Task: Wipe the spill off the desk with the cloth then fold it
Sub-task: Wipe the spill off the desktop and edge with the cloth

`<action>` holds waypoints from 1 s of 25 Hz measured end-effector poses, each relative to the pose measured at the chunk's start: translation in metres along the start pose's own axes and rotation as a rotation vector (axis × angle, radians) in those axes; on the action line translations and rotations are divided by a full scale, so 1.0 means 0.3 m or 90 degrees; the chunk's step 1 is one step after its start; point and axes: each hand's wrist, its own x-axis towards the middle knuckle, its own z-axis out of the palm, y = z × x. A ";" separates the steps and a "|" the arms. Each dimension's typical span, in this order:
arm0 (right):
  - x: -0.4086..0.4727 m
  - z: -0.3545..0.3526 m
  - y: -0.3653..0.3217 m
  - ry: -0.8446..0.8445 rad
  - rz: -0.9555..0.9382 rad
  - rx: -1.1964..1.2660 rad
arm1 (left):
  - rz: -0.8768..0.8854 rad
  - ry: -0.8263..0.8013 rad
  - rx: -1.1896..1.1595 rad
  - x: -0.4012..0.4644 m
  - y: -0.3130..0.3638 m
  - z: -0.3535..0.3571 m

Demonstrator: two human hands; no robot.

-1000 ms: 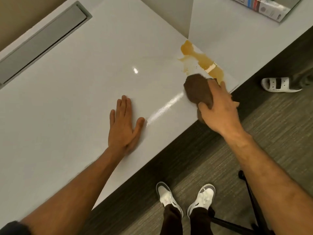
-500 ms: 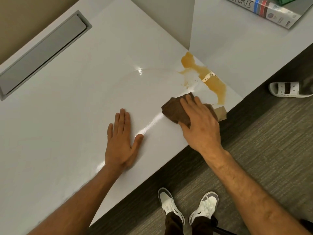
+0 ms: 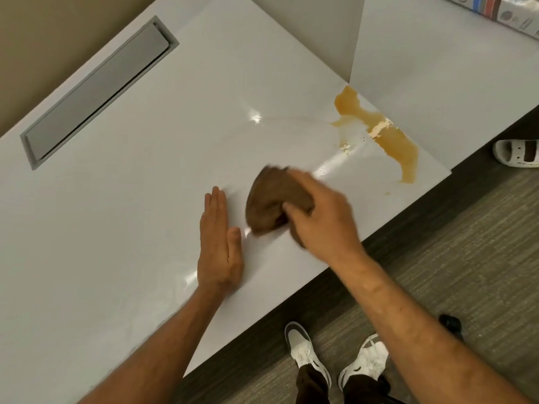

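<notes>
An orange-brown spill with a pale streak across it lies on the white desk near its right corner. My right hand grips a bunched brown cloth and presses it on the desk, well left of the spill; both are blurred by motion. My left hand rests flat on the desk, fingers together, just left of the cloth. A shiny wet streak runs from the cloth toward the spill.
A grey hatch is set into the desk at the far left. A second desk with a box adjoins on the right. Another person's white sandal and my own white shoes stand on the carpet.
My right hand has dragged the cloth left across the desk, away from the spill and toward my left hand. My left hand has closed its fingers together.
</notes>
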 end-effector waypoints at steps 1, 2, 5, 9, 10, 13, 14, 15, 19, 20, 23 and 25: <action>0.051 -0.040 0.005 0.092 -0.012 -0.012 | 0.001 -0.007 0.021 0.000 0.004 0.000; 0.102 -0.079 0.018 0.165 -0.029 -0.053 | -0.002 -0.019 0.051 0.002 0.010 0.000; 0.191 -0.102 0.072 0.210 0.049 -0.375 | -0.022 -0.029 0.158 0.015 0.012 -0.004; 0.198 -0.022 0.128 0.219 0.106 -0.557 | -0.054 -0.042 0.075 0.007 0.018 -0.004; 0.212 -0.018 0.130 0.228 0.093 -0.545 | -0.074 -0.039 -0.013 0.007 0.014 -0.021; 0.247 -0.011 0.142 0.261 0.052 -0.549 | -0.073 -0.006 -0.075 0.043 -0.102 -0.136; 0.256 -0.006 0.150 0.270 0.046 -0.556 | -0.056 -0.017 -0.003 0.067 -0.164 -0.183; 0.263 0.002 0.155 0.274 0.044 -0.561 | -0.052 -0.041 0.077 0.088 -0.221 -0.225; 0.325 0.057 0.121 0.256 0.018 -0.571 | -0.050 -0.080 0.238 0.102 -0.316 -0.257; 0.345 0.079 0.108 0.254 0.014 -0.581 | -0.044 -0.079 0.237 0.101 -0.316 -0.249; 0.419 0.170 0.053 0.207 0.006 -0.604 | -0.042 -0.074 0.245 0.103 -0.329 -0.249; 0.481 0.233 0.007 0.156 -0.023 -0.607 | -0.044 -0.075 0.246 0.107 -0.328 -0.252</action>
